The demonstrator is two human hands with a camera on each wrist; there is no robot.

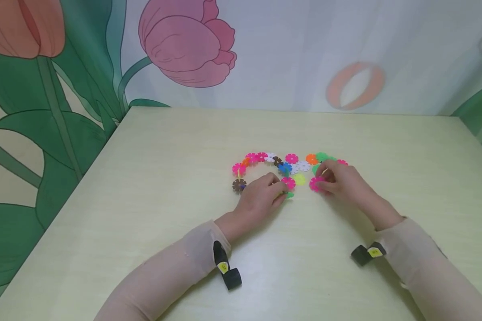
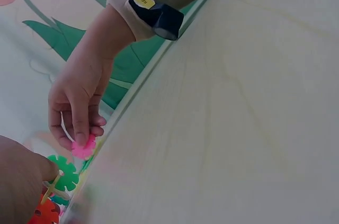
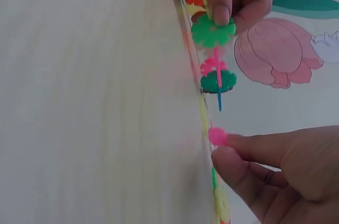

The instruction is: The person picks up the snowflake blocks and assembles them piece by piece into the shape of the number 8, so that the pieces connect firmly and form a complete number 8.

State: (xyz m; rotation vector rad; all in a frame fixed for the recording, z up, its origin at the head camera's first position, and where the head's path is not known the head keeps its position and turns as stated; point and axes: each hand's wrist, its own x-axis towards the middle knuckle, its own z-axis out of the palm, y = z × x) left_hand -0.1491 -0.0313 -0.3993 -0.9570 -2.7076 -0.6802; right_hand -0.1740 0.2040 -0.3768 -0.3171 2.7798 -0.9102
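A bright pink, flower-shaped plastic disc with a notched rim (image 1: pixel 315 184) was held just above or on the pale wooden bench (image 1: pixel 176 178); which of the two could not be told. The right hand (image 1: pixel 347 183) pinched it between thumb and finger.

Near it, on the left, a curved chain of notched plastic discs (image 1: pixel 262 157) bent round in an open arc, its pieces pink, orange, white, dark brown and blue, some flat to view and some edge-on. A brown disc (image 1: pixel 239 185) sat at its left side. The left hand (image 1: pixel 261 194), thumb and fingers closed together, pinched a green notched plastic disc (image 3: pixel 213 30) at the chain's near right part, beside another pink disc (image 1: pixel 289 183).

Between and beyond the hands lay more flower-shaped discs: white (image 1: pixel 303 166), yellow (image 1: pixel 299 179), orange (image 1: pixel 311 159) and green (image 1: pixel 321 157).

Both forearms wore beige sleeves (image 1: pixel 189 252), each with a small black device (image 1: pixel 232 278) at the wrist. Behind the bench stood a pale wall painted with a large pink tulip (image 1: pixel 184 42) and green leaves (image 1: pixel 16 84).
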